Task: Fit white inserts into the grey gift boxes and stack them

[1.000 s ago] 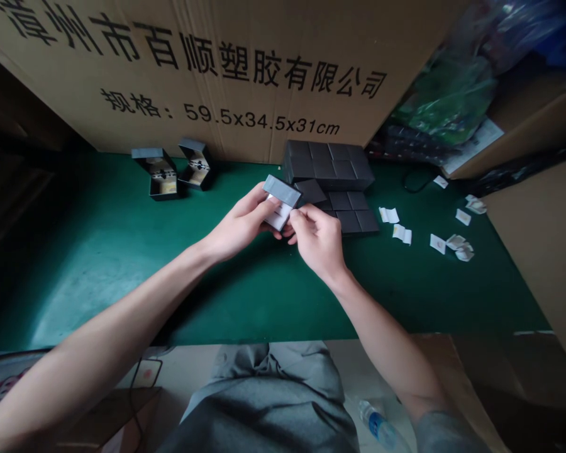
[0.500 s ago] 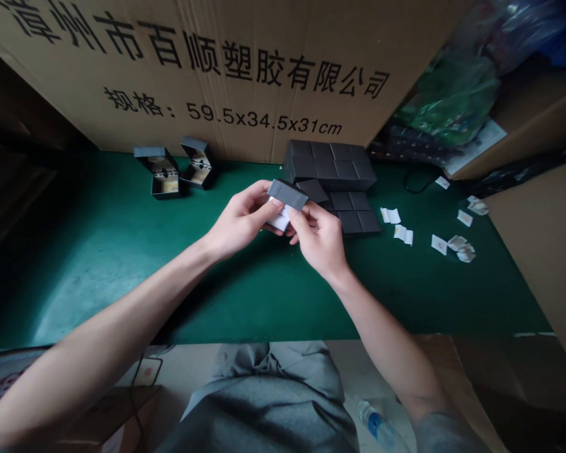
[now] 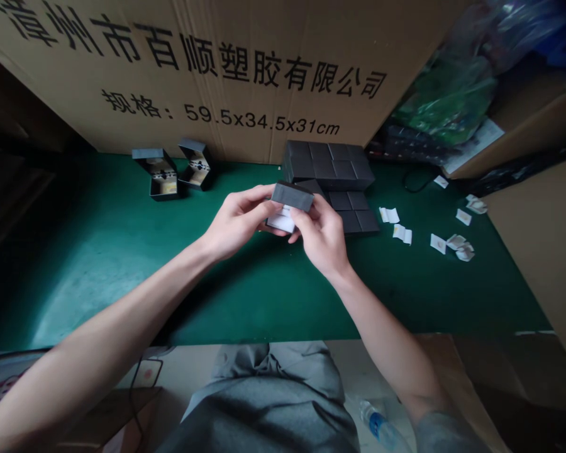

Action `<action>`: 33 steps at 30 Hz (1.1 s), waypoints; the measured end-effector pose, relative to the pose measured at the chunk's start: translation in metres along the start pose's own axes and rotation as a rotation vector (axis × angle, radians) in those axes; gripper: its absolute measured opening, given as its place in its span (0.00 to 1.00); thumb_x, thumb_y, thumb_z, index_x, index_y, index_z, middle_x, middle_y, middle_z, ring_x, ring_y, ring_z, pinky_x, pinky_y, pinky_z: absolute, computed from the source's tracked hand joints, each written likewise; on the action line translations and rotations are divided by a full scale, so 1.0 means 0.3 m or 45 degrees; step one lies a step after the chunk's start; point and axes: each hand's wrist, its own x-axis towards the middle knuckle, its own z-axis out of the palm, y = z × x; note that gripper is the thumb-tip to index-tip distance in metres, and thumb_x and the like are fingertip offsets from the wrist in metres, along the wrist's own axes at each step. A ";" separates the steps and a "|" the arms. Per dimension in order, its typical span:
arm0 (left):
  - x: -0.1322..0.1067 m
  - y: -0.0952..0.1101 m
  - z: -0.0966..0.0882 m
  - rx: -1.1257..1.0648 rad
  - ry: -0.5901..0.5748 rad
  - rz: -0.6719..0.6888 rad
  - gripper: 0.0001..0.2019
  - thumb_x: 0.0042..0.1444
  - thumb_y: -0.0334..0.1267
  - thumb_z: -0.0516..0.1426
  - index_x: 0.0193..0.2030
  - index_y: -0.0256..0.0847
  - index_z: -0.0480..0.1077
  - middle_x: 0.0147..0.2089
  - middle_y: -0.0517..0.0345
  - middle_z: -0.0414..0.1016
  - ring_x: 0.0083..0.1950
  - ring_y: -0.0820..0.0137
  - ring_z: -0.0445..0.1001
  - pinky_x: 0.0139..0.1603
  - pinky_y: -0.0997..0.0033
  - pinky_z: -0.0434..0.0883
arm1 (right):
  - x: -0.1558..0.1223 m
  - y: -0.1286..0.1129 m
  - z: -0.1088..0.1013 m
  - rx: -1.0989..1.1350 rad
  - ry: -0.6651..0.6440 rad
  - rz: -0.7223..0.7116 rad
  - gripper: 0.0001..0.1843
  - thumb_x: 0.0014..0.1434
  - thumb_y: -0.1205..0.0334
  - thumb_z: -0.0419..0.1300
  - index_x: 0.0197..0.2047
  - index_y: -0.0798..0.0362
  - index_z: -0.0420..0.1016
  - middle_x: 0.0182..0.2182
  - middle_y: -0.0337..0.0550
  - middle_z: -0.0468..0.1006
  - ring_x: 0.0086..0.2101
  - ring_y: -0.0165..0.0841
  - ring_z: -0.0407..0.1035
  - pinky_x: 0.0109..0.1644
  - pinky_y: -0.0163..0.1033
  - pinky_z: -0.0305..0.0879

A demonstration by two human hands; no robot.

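Note:
Both hands hold a small black gift box above the green mat, with its dark lid on top and a white insert showing below. My left hand grips it from the left, and my right hand pinches it from the right. My fingers hide part of the box. Just behind my hands stands a stack of closed black boxes, apart from my fingers.
Two open black boxes stand at the far left of the green mat. Small white paper slips lie scattered on the right. A large printed cardboard carton forms the back wall. A plastic water bottle lies near my lap.
The black box has turned in my hands, moving slightly right, with its lid now lying nearly level. My hands have come slightly closer together.

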 end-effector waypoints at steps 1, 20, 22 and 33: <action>0.000 -0.001 -0.001 0.016 0.006 0.021 0.14 0.60 0.44 0.67 0.48 0.39 0.83 0.49 0.49 0.83 0.41 0.63 0.84 0.38 0.68 0.85 | -0.001 -0.001 -0.001 0.006 -0.002 -0.014 0.18 0.63 0.43 0.66 0.46 0.48 0.74 0.33 0.36 0.80 0.30 0.29 0.76 0.26 0.31 0.73; 0.001 0.032 0.014 -0.112 -0.019 -0.086 0.17 0.54 0.41 0.72 0.49 0.38 0.80 0.46 0.51 0.83 0.38 0.69 0.81 0.43 0.69 0.82 | 0.001 0.009 -0.006 0.147 -0.116 0.186 0.44 0.62 0.40 0.68 0.73 0.51 0.60 0.32 0.38 0.85 0.27 0.29 0.76 0.28 0.34 0.75; -0.001 0.038 0.018 -0.114 -0.022 -0.098 0.18 0.54 0.40 0.73 0.50 0.38 0.81 0.45 0.51 0.83 0.37 0.69 0.81 0.43 0.69 0.82 | 0.000 0.009 -0.007 0.166 -0.111 0.202 0.46 0.62 0.41 0.69 0.74 0.52 0.58 0.31 0.38 0.85 0.26 0.30 0.76 0.27 0.35 0.75; -0.004 0.048 0.023 -0.175 0.033 -0.185 0.15 0.47 0.35 0.75 0.40 0.36 0.81 0.38 0.55 0.82 0.35 0.72 0.79 0.42 0.73 0.80 | -0.011 -0.004 0.002 0.207 -0.109 0.279 0.54 0.61 0.42 0.69 0.78 0.58 0.51 0.28 0.37 0.83 0.24 0.30 0.75 0.24 0.36 0.74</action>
